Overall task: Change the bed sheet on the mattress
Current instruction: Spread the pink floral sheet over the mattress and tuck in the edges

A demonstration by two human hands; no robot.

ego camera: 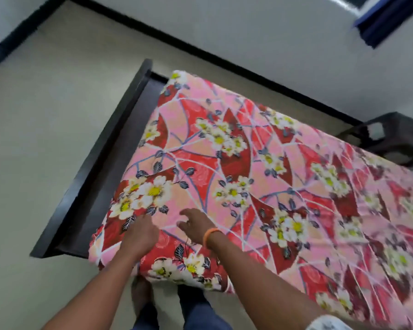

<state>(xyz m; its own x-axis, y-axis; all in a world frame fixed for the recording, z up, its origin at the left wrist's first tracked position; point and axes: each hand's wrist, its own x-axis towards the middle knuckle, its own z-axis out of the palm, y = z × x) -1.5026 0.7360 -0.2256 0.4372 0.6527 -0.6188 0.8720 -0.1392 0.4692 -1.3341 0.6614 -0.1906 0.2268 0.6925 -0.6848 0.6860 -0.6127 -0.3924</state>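
At the near corner of the bed, both hands over the red-and-pink floral bed sheet [248, 163] with white daisies, which lies stretched across the whole top of the mattress [188, 279] and wraps down over its near edge. Left hand [138, 234] low on the corner, knuckles up, fingers bent down into the cloth; whether pinching a fold or only pressing, cannot tell, fingertips hidden under the hand. Right hand [196, 225], with an orange band [210, 236] at the wrist, just beside the left and slightly further onto the top, fingers spread apart and loosely curved, clamped on nothing, tips near or barely on the fabric. Probably placed so because a corner is where a tucked sheet gives first: one hand to hold the cloth, the other ready to gather it. Sheet taut and nearly free of wrinkles, so likely either about to be stripped or just fitted and being smoothed; no telling which.

Dark wooden bed frame [100, 148] wider than the mattress, leaving a bare strip of base along the far side. Pale floor [45, 103] all around, black skirting [200, 53] along the wall, a dark plastic stool [389, 136] past the bed, a blue curtain [389, 17] top right. Bare feet [141, 296] and blue trouser legs close against the mattress end.
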